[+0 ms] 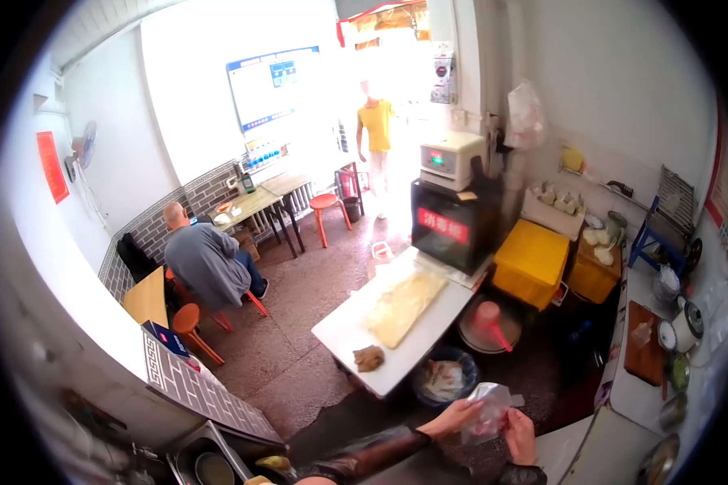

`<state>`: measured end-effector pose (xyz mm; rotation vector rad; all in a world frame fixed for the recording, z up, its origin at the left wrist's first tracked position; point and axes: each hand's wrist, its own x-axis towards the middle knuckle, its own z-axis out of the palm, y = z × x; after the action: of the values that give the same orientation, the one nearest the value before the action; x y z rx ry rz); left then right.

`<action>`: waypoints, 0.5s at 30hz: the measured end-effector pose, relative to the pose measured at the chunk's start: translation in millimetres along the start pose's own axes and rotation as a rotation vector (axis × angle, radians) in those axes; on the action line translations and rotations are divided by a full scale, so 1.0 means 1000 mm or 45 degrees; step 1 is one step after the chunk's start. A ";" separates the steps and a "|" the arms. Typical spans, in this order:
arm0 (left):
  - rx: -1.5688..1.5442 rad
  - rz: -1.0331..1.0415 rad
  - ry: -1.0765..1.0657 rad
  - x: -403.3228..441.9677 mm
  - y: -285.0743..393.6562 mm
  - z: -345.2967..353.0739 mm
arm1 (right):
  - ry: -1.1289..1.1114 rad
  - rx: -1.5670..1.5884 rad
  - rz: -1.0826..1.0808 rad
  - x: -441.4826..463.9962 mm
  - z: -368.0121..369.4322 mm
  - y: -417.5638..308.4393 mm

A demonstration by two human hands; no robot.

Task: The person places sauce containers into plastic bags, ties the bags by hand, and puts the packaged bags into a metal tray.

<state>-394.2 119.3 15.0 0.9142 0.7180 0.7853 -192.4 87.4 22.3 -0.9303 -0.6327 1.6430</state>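
Near the bottom of the view, my left hand (456, 418) grips one side of a clear plastic bag (485, 416). My right hand (520, 436) pinches the other side of the bag, fingers closed. What the bag contains, if anything, I cannot make out. Dark sleeves cover both forearms. Just beyond the bag stands a lined waste bin (445, 381) with pale scraps in it. A white table (336, 327) is past the bin, bearing a pale yellowish board or sheet (404, 305) and a crumpled brown cloth (369, 358).
On the right, a counter holds a brown cutting board (645, 343) and a white pot (687, 325). A pink dipper (488, 319) rests in a basin beside a yellow box (530, 263). One person (206, 255) sits at left; another (374, 125) stands by the doorway. Stainless sinks (210, 461) lie lower left.
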 end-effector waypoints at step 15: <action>0.077 -0.270 -0.341 0.006 -0.037 0.057 | 0.571 -0.088 -0.318 -0.119 -0.063 0.022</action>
<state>-335.0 87.1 5.1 0.9588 0.5931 0.4451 -139.9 -36.8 0.8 -1.1741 -0.4741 1.1463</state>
